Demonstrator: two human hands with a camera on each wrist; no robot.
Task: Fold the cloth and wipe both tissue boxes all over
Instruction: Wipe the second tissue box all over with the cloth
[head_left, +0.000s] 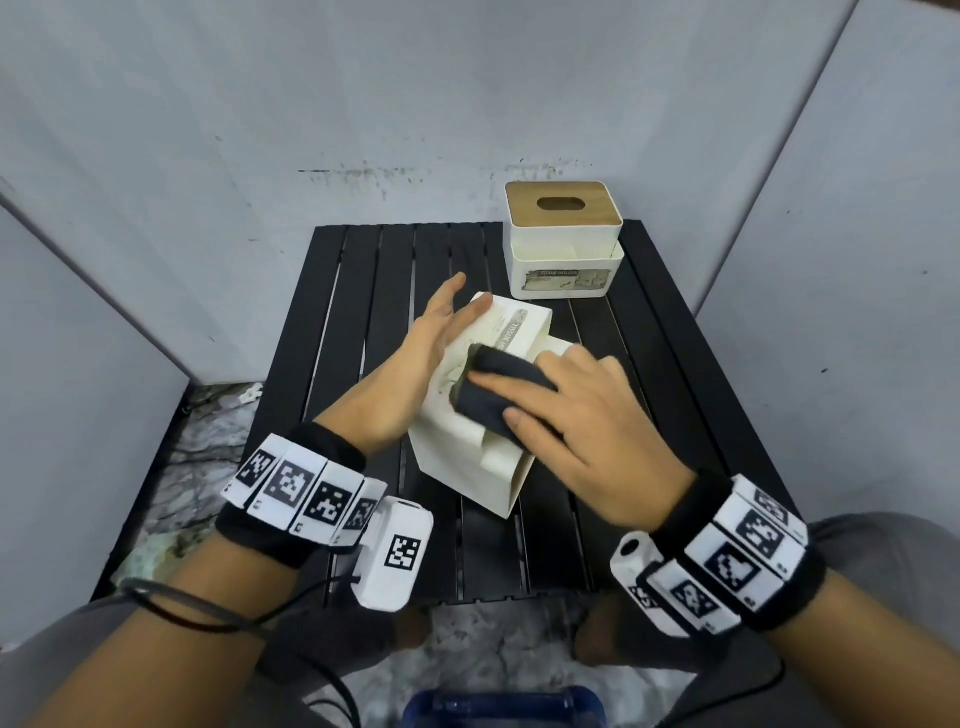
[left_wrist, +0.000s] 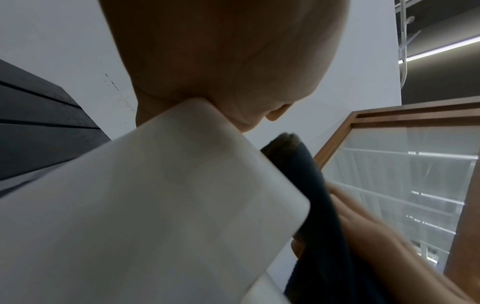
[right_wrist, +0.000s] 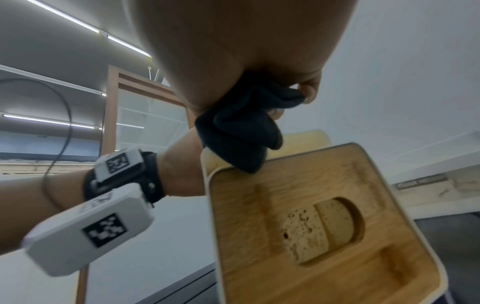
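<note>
A white tissue box (head_left: 467, 452) lies tipped on its side in the middle of the black slatted table (head_left: 363, 291). My left hand (head_left: 447, 317) presses flat against its left side, fingers straight. My right hand (head_left: 571, 410) grips a folded dark cloth (head_left: 498, 379) and presses it on the box's upturned labelled face. In the right wrist view the cloth (right_wrist: 239, 131) bunches under my palm, above the box's wooden lid (right_wrist: 324, 216) with its slot. In the left wrist view the cloth (left_wrist: 311, 185) lies along the box's edge (left_wrist: 155, 205). A second tissue box (head_left: 563, 260) stands upright.
The second box, with its wooden top, stands at the table's back right corner, close to the grey wall panels (head_left: 208, 156). Marbled floor (head_left: 208, 431) shows left of the table. A blue object (head_left: 504, 706) sits by my knees.
</note>
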